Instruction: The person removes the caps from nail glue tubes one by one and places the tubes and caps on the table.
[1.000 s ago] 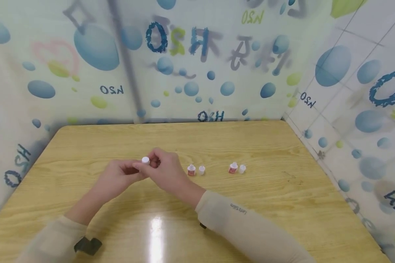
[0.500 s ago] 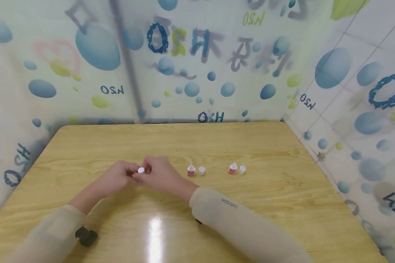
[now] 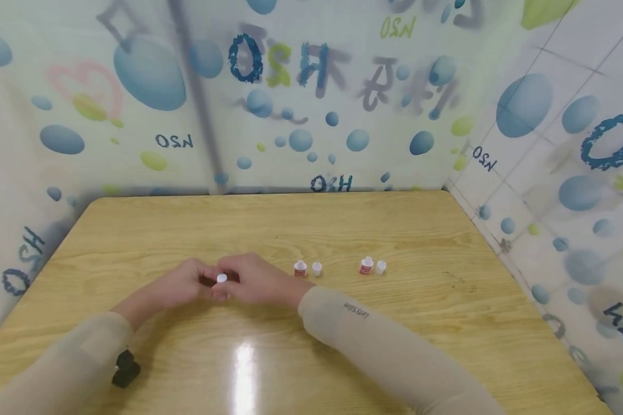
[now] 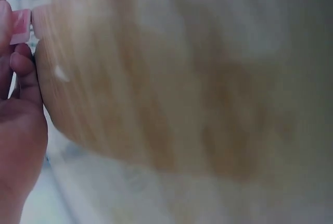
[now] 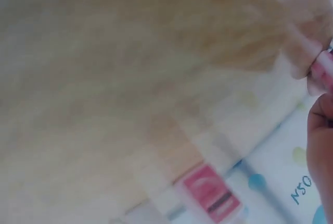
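Left of the middle of the table, both hands meet at a small bottle with a white top (image 3: 221, 278). My left hand (image 3: 179, 285) pinches it from the left, and my right hand (image 3: 254, 280) has thumb and fingers round it from the right. The left wrist view shows the bottle's pink label (image 4: 21, 25) between the fingertips. At the edge of the right wrist view, part of the pink-labelled bottle (image 5: 323, 69) shows by the right hand (image 5: 321, 151). Fingers hide most of its body in the head view.
Two more small bottles with red labels stand right of the hands, one nearer (image 3: 300, 270) and one farther right (image 3: 366, 266). Beside each sits a white cap, the nearer cap (image 3: 316, 269) and the farther cap (image 3: 381, 267). A patterned wall (image 3: 270, 167) borders the wooden table (image 3: 436, 334).
Both hands have shifted with the bottle toward the near side of the table and a little left. The other bottles and caps have stayed put.
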The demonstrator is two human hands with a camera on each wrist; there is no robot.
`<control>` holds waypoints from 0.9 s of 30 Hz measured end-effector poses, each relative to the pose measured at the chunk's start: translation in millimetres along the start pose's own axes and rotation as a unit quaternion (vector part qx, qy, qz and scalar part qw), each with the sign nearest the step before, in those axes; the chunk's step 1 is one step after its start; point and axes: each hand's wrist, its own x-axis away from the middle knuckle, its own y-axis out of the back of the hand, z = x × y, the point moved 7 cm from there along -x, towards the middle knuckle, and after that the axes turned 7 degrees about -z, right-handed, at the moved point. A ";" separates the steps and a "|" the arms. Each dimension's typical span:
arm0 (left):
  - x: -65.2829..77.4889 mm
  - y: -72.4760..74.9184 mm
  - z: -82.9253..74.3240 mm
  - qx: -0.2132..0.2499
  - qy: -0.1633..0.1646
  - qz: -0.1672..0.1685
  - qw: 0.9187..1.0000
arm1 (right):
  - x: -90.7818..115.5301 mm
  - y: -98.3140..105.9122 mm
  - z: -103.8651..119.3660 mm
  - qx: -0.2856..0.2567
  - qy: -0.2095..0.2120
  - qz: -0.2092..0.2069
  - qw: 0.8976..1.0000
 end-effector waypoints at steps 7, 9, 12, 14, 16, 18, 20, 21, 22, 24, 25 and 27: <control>-0.5 3.6 3.6 -0.034 0.036 -0.039 0.998 | 3.7 -2.9 -4.2 -0.036 -0.152 -0.082 0.984; -0.5 6.2 3.8 -0.050 0.037 -0.056 0.996 | 5.3 -3.6 -3.6 -0.039 -0.185 -0.104 0.976; -0.1 8.9 3.9 -0.072 0.031 -0.073 0.994 | 4.4 -5.3 0.0 -0.016 -0.188 -0.122 0.974; -0.6 10.0 5.5 -0.073 0.025 -0.078 0.994 | 1.5 -6.6 1.5 0.005 -0.170 -0.121 0.978; -0.5 10.9 7.7 -0.067 0.025 -0.075 0.995 | -1.7 -7.5 2.0 0.020 -0.144 -0.110 0.983; -0.5 11.9 9.5 -0.056 0.029 -0.069 0.996 | -3.8 -6.7 2.4 0.028 -0.119 -0.094 0.988; -1.4 12.8 11.0 -0.043 0.038 -0.065 0.996 | -6.1 -4.0 2.3 0.032 -0.094 -0.074 0.992; -2.2 13.0 11.1 -0.039 0.041 -0.062 0.996 | -7.3 -2.4 1.9 0.035 -0.082 -0.063 0.994; -2.1 13.1 11.4 -0.036 0.045 -0.060 0.996 | -8.0 -1.6 1.8 0.035 -0.071 -0.050 0.996; -2.3 12.9 10.4 -0.034 0.047 -0.058 0.997 | -10.1 -0.4 1.7 0.039 -0.049 -0.025 0.998; -2.3 12.5 10.6 -0.031 0.051 -0.058 0.997 | -11.1 -0.2 1.4 0.044 -0.038 -0.013 0.998; -2.0 11.0 10.0 -0.023 0.052 -0.055 0.997 | -12.4 -0.2 1.3 0.054 -0.024 0.007 0.998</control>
